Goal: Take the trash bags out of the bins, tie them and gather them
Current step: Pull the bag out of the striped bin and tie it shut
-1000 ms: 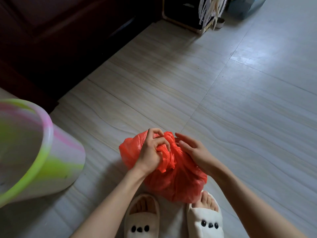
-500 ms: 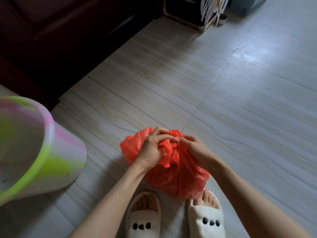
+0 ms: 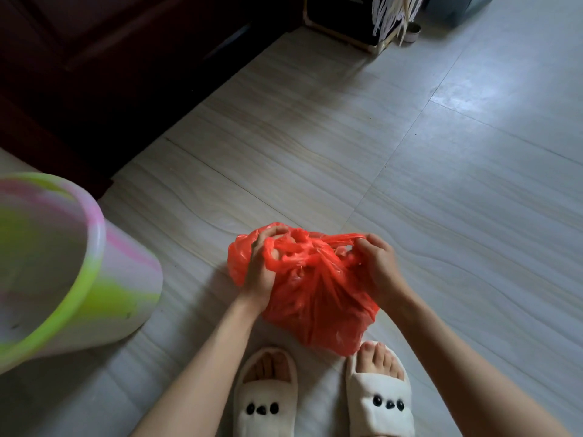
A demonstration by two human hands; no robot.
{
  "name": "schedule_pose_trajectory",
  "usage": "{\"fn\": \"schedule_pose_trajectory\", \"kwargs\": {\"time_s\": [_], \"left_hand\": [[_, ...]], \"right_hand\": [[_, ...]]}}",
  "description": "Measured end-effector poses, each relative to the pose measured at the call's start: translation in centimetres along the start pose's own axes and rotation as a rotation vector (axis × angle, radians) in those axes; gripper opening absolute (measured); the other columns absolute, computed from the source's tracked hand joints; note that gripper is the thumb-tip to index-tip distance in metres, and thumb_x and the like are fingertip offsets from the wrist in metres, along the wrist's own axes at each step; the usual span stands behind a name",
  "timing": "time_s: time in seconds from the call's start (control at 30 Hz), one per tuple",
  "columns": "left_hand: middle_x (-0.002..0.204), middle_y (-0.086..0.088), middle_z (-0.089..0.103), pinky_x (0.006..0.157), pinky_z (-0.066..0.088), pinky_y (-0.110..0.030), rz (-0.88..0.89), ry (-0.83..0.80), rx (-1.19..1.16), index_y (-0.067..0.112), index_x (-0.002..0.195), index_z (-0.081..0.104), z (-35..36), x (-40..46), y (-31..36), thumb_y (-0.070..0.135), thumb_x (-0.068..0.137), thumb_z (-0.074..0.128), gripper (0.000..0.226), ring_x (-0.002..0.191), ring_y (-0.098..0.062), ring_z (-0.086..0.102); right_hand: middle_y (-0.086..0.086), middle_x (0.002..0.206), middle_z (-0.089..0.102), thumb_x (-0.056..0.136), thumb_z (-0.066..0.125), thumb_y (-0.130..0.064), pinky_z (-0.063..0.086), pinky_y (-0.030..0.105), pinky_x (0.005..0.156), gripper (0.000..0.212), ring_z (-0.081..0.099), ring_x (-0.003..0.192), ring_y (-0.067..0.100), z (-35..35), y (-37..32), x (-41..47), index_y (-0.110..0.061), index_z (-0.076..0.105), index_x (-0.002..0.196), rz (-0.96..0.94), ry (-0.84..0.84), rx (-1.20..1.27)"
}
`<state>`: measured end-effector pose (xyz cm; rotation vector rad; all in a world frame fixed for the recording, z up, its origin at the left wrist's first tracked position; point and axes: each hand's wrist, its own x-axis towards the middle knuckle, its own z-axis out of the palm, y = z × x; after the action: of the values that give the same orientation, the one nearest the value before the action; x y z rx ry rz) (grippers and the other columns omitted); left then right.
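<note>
Tying step: left hand (image 3: 260, 272) and right hand (image 3: 377, 266) each grip a handle of the bag (image 3: 315, 298) between them. Next, cinch the knot tight.

My left hand (image 3: 260, 266) covers the red bag's (image 3: 318, 298) left side; whether the knot is closed cannot be determined. The bin (image 3: 94, 263) runs off the left edge. Both slippers (image 3: 266, 402) are cut by the near edge. Far furniture (image 3: 344, 23) is cropped and dark.

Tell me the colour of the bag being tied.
The trash bag is bright orange-red, thin plastic; the head view shows it, gripped by both hands.
</note>
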<state>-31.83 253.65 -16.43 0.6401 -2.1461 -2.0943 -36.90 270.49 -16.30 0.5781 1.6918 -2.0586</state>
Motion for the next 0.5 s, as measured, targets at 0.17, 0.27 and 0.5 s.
{"fn": "schedule_pose_trajectory", "kwargs": {"time_s": [0.17,0.27,0.5], "left_hand": [[0.089,0.002,0.071,0.09,0.05,-0.028,-0.159,0.232,0.045,0.016,0.087,0.072,-2.9,0.6,-2.2,0.031,0.061,0.058,0.033,0.09,-0.008,0.066],[0.113,-0.022,0.061,0.102,0.04,-0.048,-0.355,0.413,0.095,0.003,0.105,0.062,-3.5,0.3,-4.3,0.039,0.067,0.046,0.055,0.112,-0.036,0.055],[0.079,0.003,0.053,0.071,0.035,-0.025,-0.502,0.541,-0.242,0.017,0.071,0.058,-2.6,-0.7,-1.5,0.015,0.084,0.057,0.014,0.082,-0.016,0.048]], "right_hand": [[0.002,0.053,0.027,0.09,0.034,0.002,0.021,0.009,0.03,0.033,0.026,0.024,0.002,-4.1,-0.5,1.2,-0.012,0.041,0.06,0.001,0.254,-0.148],[0.002,0.044,0.024,0.087,0.028,0.007,0.017,0.005,0.031,0.034,0.021,0.021,0.003,-5.4,0.4,1.7,-0.008,0.042,0.06,0.158,0.359,-0.015],[-0.007,0.024,0.021,0.087,0.02,0.007,0.015,0.01,0.025,0.032,0.017,0.019,0.005,-7.0,1.0,2.3,-0.01,0.035,0.064,0.356,0.45,0.372]]}}
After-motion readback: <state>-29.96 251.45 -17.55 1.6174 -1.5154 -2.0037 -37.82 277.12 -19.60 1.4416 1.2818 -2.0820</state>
